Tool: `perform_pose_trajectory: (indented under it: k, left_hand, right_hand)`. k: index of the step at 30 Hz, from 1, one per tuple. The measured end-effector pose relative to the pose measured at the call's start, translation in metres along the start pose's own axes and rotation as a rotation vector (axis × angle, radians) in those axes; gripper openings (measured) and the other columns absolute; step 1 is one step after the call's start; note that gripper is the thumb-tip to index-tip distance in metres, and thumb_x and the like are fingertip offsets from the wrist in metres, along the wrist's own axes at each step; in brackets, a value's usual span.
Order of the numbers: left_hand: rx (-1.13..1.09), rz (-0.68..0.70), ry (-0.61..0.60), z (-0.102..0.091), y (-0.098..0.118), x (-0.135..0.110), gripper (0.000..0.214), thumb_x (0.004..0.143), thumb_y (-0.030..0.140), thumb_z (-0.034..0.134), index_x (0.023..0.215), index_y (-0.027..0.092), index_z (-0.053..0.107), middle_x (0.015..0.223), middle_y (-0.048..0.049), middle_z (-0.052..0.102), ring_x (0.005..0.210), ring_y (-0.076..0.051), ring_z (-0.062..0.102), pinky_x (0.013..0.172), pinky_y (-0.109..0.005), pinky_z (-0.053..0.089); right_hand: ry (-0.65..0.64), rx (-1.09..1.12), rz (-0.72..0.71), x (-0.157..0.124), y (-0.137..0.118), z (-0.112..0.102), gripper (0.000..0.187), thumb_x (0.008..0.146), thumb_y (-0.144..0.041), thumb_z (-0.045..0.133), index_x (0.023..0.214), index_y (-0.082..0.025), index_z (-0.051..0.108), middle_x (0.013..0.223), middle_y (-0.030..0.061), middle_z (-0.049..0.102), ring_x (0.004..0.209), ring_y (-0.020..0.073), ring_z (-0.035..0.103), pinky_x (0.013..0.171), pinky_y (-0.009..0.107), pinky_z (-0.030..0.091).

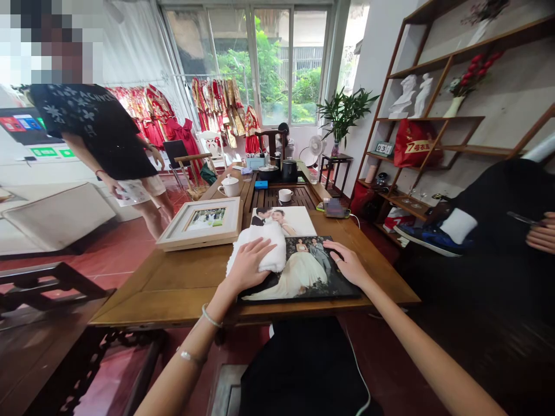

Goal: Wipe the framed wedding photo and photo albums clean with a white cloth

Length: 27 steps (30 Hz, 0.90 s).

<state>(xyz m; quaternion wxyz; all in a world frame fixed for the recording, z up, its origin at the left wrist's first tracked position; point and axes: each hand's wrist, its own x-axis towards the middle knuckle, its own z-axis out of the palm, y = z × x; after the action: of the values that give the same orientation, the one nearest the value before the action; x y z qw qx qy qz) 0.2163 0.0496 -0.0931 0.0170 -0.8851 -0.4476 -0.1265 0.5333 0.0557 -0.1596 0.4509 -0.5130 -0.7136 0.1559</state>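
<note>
A dark wedding photo panel (pixel 312 277) lies flat at the near edge of the wooden table (pixel 182 283). My left hand (pixel 248 264) lies flat, fingers spread, on a folded white cloth (pixel 264 242) that rests on the panel's left part. My right hand (pixel 349 263) presses flat on the panel's right edge, fingers stretched out. Just behind it lies a second, lighter wedding photo (pixel 295 219). A framed picture (pixel 202 222) sits to the left, on top of another frame.
A tea tray with a kettle (pixel 289 170), cup (pixel 285 195) and white teapot (pixel 229 186) stands farther back. A phone (pixel 336 209) lies at the right. One person stands at the left (pixel 108 138); another person's arm (pixel 498 214) is at the right. Shelves (pixel 433 121) line the right wall.
</note>
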Motion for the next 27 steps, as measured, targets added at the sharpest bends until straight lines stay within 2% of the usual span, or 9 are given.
perform_pose_trajectory:
  k: [10,14,18,27]
  left_hand:
    - [-0.005,0.016,-0.039,-0.013,0.036,-0.076,0.082,0.064,0.020,0.054,0.144,0.029,0.037,0.152,0.0001,0.034,0.141,-0.029,0.027,0.111,-0.047,0.025]
    - [-0.014,0.081,-0.061,-0.013,0.044,-0.092,0.085,0.064,0.022,0.055,0.146,0.032,0.032,0.155,0.0018,0.029,0.142,-0.029,0.024,0.112,-0.047,0.022]
    - [-0.013,0.066,-0.086,-0.014,0.036,-0.078,0.081,0.067,0.025,0.056,0.145,0.031,0.034,0.154,-0.0002,0.031,0.141,-0.030,0.026,0.112,-0.047,0.024]
    - [0.025,0.022,-0.072,-0.003,-0.005,0.000,0.068,0.077,0.027,0.055,0.143,0.023,0.039,0.152,-0.0057,0.035,0.141,-0.028,0.027,0.113,-0.047,0.024]
  right_hand:
    - [0.016,0.008,-0.005,0.000,0.001,0.002,0.033,0.083,-0.019,0.046,0.106,-0.023,0.069,0.122,0.0080,0.067,0.120,0.0236,0.058,0.108,0.047,0.039]
    - [0.017,0.015,0.002,0.000,0.001,0.002,0.032,0.083,-0.019,0.047,0.104,-0.024,0.070,0.122,0.0069,0.067,0.120,0.0237,0.058,0.108,0.047,0.040]
    - [0.019,0.027,-0.002,-0.001,0.002,0.002,0.031,0.083,-0.020,0.048,0.104,-0.025,0.070,0.121,0.0058,0.067,0.120,0.0234,0.058,0.108,0.047,0.040]
    - [-0.005,0.014,0.003,-0.001,-0.001,0.000,0.032,0.085,-0.019,0.046,0.106,-0.024,0.069,0.123,0.0069,0.066,0.123,0.0235,0.056,0.109,0.047,0.038]
